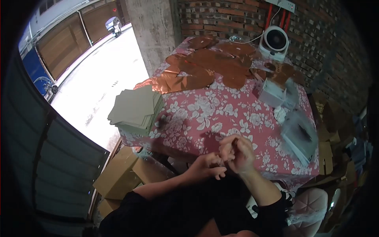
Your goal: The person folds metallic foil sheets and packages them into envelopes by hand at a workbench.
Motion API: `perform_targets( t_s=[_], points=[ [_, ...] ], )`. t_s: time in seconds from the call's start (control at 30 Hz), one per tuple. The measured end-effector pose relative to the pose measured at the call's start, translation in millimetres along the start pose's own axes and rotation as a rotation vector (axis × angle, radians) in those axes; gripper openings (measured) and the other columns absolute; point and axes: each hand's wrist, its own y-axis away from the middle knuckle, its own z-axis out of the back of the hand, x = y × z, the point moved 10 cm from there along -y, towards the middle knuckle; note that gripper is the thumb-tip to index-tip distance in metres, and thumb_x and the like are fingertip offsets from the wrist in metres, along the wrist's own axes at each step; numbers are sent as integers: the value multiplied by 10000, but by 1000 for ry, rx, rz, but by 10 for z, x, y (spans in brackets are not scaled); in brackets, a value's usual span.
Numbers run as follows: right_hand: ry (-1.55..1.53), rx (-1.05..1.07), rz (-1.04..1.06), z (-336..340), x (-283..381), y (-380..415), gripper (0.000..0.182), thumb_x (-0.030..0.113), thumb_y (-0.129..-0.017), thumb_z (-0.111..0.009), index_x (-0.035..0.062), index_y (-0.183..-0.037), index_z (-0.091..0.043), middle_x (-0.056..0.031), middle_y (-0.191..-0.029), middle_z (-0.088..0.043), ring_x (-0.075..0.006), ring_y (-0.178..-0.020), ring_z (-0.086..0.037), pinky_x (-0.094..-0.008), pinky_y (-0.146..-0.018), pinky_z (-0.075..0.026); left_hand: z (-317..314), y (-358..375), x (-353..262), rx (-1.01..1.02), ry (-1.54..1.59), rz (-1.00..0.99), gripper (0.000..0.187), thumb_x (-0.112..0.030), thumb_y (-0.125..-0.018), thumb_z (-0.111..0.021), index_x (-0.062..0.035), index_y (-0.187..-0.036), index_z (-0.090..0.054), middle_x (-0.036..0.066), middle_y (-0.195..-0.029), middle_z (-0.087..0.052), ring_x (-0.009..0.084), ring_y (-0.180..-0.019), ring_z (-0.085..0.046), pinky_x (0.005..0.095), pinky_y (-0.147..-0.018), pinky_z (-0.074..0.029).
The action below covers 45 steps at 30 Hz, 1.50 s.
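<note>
My left hand [206,166] and my right hand [240,153] are held close together above the near edge of the table, in front of my body. Both have curled fingers, with the fingertips meeting or nearly meeting. Whatever they may pinch is too small to make out. Beneath them spreads a pink tablecloth [189,130] with white roses. To the left of the hands sits a stack of grey-green card sheets [134,106], its upper sheets fanned unevenly. On the right lies a clear plastic-wrapped pack [299,136].
Shiny copper-coloured foil pieces [217,63] cover the table's far side. A small white box [271,93] and crumpled white tissue [280,114] are at the right. A fan [275,42] stands by the brick wall. Cardboard boxes [118,173] lie below left; a padded stool [310,209] is below right.
</note>
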Motion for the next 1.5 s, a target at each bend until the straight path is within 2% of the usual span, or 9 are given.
perform_targets(
  t_s=[0.3,0.47,0.53,0.6,0.63,0.83,0.97,1.23,1.5],
  points=[
    [815,106,-18,122,210,-153,384,264,-976,-519,-68,-1095,-670,-127,-1230,-616,-199,-1095,-587,-331,-961,-440,859,458,716,31,-261,354,167,-187,-944,-640,-21,-952,-659,21,-841,-650,107,-717,-634,249,-597,-513],
    [766,33,-145,377,118,-329,233,35,-961,-503,-57,-1096,-669,-100,-1140,-633,-128,-976,-608,-262,-838,-486,2213,2014,2155,-209,-11,716,294,-234,-903,-697,-41,-1125,-695,62,-914,-706,170,-773,-669,304,-667,-538],
    [787,-21,-330,492,-3,-429,223,48,-971,-497,-63,-1068,-665,-66,-1055,-633,-88,-806,-597,-231,-695,-492,3492,3075,2953,-128,-1314,786,292,-279,-840,-700,-99,-1069,-729,152,-979,-709,339,-872,-691,400,-735,-552],
    [721,-37,-326,696,-187,-545,204,50,-972,-507,-54,-1050,-665,-36,-1004,-623,-53,-705,-557,-215,-610,-470,3735,3424,1542,-607,-1638,1178,215,-228,-829,-682,-65,-960,-732,166,-954,-718,326,-804,-708,406,-709,-565],
    [752,-40,-321,743,-228,-614,191,49,-954,-523,-48,-1025,-671,-60,-960,-638,-89,-726,-584,-240,-635,-483,3838,3989,1254,-1152,-730,1459,235,-231,-830,-657,-27,-931,-716,198,-954,-689,331,-896,-691,454,-751,-559],
    [1122,99,-44,657,-295,-1073,167,45,-906,-551,-9,-975,-692,-118,-862,-666,-214,-769,-649,-324,-703,-513,2819,2551,-2024,-1745,-1822,288,343,-222,-958,-586,-10,-1228,-574,210,-1078,-637,411,-965,-640,465,-778,-528],
    [1153,155,-122,757,-558,-1114,153,59,-901,-565,4,-950,-699,-134,-869,-671,-258,-791,-661,-343,-710,-512,2221,1004,-2365,-1091,-1624,-391,174,-60,-784,-716,-9,-944,-668,152,-934,-639,346,-871,-627,412,-751,-514],
    [1091,147,-7,827,-576,-1083,148,53,-933,-566,-18,-969,-690,-75,-831,-645,-141,-739,-608,-278,-678,-482,2577,-1675,-581,84,-1949,-453,150,-124,-779,-619,-29,-890,-652,140,-904,-636,315,-840,-614,409,-819,-517],
    [1077,158,3,782,-537,-1096,123,50,-902,-575,-6,-913,-684,-129,-829,-660,-259,-798,-651,-351,-732,-506,2492,-2126,-338,-53,-2102,-515,185,-153,-695,-630,-6,-806,-642,165,-826,-626,301,-841,-622,387,-704,-542]
  ],
)
